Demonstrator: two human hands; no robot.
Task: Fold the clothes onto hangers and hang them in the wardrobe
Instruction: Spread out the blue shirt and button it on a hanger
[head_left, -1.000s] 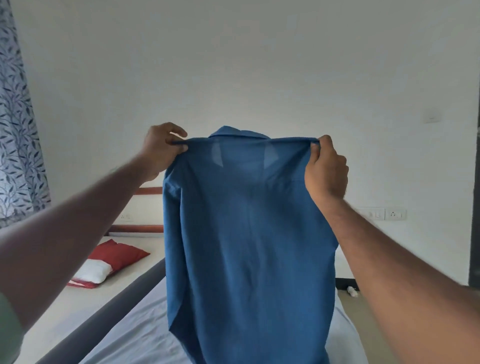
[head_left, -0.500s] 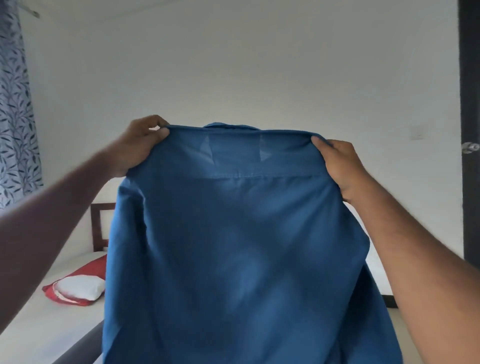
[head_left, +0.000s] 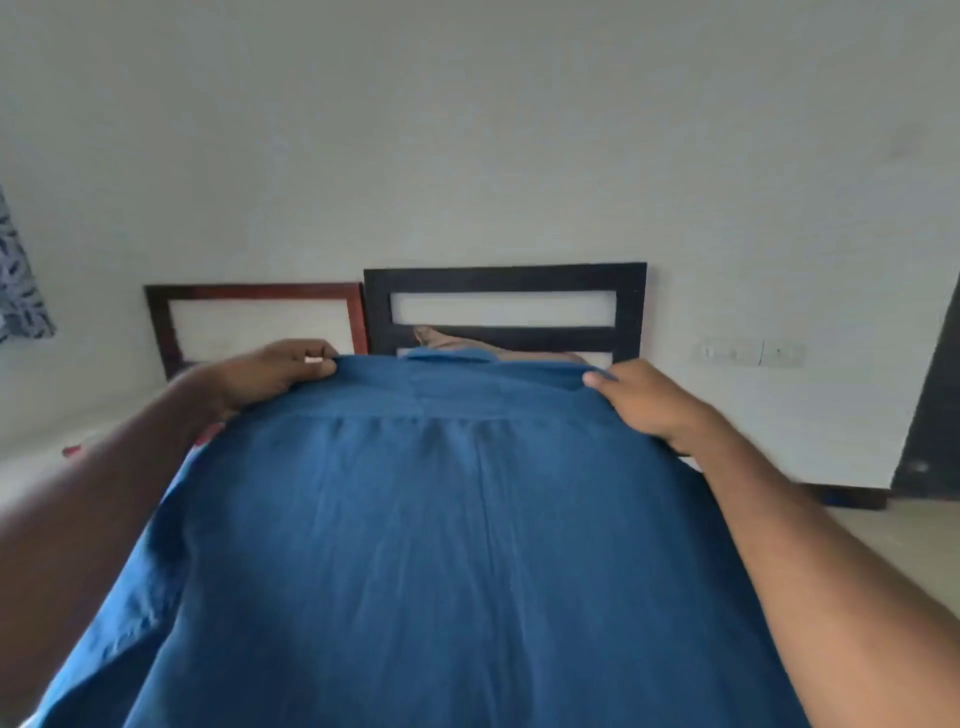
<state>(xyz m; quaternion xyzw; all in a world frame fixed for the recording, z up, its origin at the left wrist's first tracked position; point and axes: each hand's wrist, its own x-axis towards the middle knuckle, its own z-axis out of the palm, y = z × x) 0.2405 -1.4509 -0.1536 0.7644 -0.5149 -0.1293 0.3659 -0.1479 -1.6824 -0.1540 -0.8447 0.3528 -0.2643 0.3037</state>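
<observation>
Up front, both hands grasp a blue shirt (head_left: 415, 545) by its shoulders: the left hand (head_left: 270, 376) pinches the left shoulder edge, the right hand (head_left: 644, 400) curls round the right one. Its back panel spreads toward the camera, collar (head_left: 449, 355) at the far end. Beyond stand a black headboard (head_left: 506, 278) and a brown headboard (head_left: 254, 291) against the white wall (head_left: 467, 130).

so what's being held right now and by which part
A blue collared shirt, gripped at its two shoulder corners: left hand on the left shoulder, right hand on the right.
</observation>
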